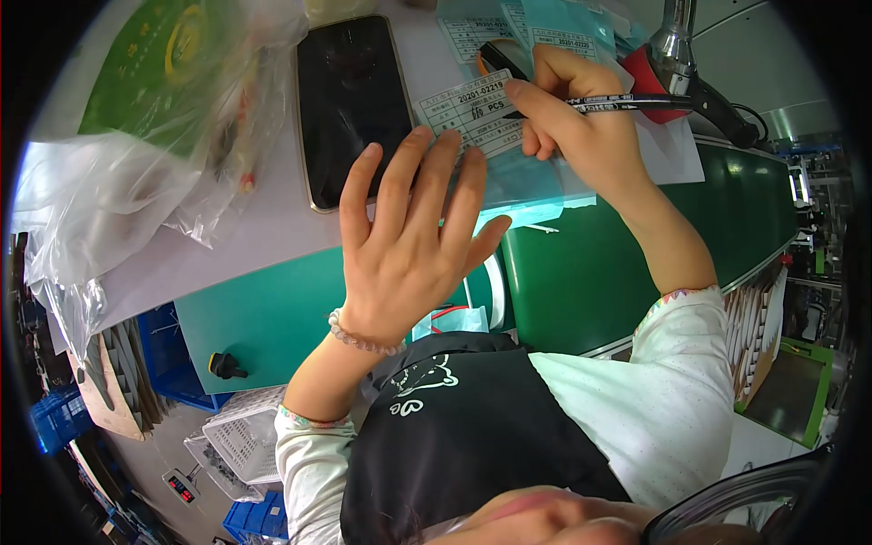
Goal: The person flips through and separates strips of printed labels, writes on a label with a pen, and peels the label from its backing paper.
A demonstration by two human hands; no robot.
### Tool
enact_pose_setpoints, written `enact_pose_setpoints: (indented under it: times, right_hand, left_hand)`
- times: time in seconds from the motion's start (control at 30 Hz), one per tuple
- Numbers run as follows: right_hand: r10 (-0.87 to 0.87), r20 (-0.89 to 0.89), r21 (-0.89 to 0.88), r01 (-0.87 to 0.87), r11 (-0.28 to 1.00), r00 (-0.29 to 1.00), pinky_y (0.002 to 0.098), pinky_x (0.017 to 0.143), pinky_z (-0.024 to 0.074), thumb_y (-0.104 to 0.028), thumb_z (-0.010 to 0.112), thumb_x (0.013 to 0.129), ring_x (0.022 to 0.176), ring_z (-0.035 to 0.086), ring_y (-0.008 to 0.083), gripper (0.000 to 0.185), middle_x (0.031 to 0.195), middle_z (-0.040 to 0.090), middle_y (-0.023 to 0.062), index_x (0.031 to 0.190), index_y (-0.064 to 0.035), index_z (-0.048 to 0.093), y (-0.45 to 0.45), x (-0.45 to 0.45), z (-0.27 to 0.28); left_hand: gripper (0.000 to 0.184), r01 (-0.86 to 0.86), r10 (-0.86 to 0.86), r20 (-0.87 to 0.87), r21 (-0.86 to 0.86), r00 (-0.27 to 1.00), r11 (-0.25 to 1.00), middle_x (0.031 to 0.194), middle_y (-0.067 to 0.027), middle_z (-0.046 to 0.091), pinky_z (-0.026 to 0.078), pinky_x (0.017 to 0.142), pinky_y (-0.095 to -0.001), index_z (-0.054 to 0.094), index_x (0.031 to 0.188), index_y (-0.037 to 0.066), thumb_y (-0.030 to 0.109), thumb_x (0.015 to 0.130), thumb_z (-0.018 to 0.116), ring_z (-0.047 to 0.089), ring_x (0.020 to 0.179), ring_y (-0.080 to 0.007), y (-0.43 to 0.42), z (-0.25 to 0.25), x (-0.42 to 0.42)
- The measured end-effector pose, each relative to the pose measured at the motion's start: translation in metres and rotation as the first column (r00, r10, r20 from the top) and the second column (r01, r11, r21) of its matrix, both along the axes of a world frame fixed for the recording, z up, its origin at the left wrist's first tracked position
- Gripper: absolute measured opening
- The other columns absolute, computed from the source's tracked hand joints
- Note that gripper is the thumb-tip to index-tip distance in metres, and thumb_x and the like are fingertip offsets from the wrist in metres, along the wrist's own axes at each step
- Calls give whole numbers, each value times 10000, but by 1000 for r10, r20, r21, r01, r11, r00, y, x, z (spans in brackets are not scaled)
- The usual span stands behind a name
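My left hand [409, 227] lies flat with its fingers spread, the fingertips on the lower left part of a printed paper label [468, 102]. The label bears the number 20201-02219 and the letters PCS, and it rests over light-blue sheets or bags [522, 182]. In my right hand [581, 113] is a black marker pen [627, 103], with its tip at the label by the printed lines. A black phone [350, 100] lies left of the label, close to my left fingertips.
A see-through plastic bag [118, 195] with a green printed piece covers the left side. More labels [574, 44] on blue bags lie at the back. A black, red and metal tool [677, 68] stands at right. Blue crates [173, 359] and a white basket [245, 436] are below left.
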State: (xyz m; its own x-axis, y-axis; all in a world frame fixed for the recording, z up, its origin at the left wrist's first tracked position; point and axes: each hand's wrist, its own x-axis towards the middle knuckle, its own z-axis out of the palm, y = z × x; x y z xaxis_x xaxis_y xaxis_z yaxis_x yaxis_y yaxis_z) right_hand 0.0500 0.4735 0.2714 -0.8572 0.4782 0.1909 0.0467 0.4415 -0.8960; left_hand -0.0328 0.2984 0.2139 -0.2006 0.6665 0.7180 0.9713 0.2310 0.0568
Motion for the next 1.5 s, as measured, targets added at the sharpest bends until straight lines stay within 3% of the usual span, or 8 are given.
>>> enact_pose_setpoints:
  times: [0.6,1.1,1.3,1.4,1.5]
  right_hand:
    - [17,87,-5,-17,1000,996,200,454,433,-134,587,877,531,588,63,214,606,527,-12,708,-43,493,1,1,-1]
    - [-19,57,-32,21,999,998,207,465,450,-123,599,873,542,584,61,210,620,522,-13,710,-34,501,1,0,-1]
    - [-85,-291,-84,63,994,953,222,436,409,-72,589,896,419,477,96,314,493,417,4,651,-76,393,-2,4,3]
    - [-28,-247,7,30,1000,969,210,430,392,-67,582,904,431,482,84,309,500,428,8,656,-69,398,-18,5,13]
    - [49,-66,-62,-53,997,997,193,434,406,-104,584,890,489,552,51,273,549,503,-7,666,-58,434,-29,4,10]
  left_hand:
    - [393,-1,1,-4,16,1000,1000,1122,-44,647,355,1018,-447,658,1048,139,405,764,701,565,1112,-251,2,-2,-1]
    - [395,4,-4,7,-6,1000,1000,1124,-35,648,344,1031,-444,663,1062,144,401,764,705,565,1110,-242,3,-1,-1]
    - [407,19,-19,24,1,1000,1000,1120,-30,656,344,1033,-435,653,1063,122,402,772,699,564,1120,-226,0,0,-1]
    - [414,29,-29,10,27,1000,999,1107,-46,656,356,1022,-439,636,1042,94,388,758,698,567,1116,-225,0,-2,-2]
    - [422,37,-37,-7,54,999,998,1079,-75,650,378,999,-451,608,1022,68,358,729,697,573,1103,-223,1,-5,-3]
